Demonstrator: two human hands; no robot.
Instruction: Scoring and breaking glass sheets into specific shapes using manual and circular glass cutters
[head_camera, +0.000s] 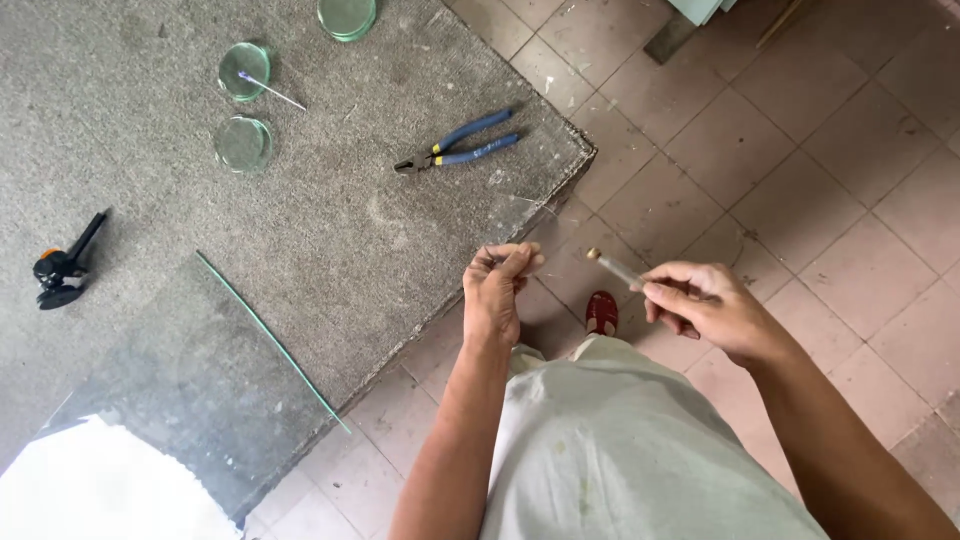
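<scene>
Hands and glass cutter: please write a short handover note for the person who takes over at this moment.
Right hand: holds the glass cutter, head pointing up-left, in the air over the tiled floor.
Left hand: fingertips pinched together; whether they hold something is too small to tell.
On the grey table: glass sheet at the near edge, three glass discs at the far side, blue pliers, a black and orange tool.
Done: discs lie cut.
Left: neither hand touches the sheet.

A slim glass cutter (620, 270) with a brass-coloured tip, tilted up-left; its lower end gripped; held above the tiled floor.
</scene>
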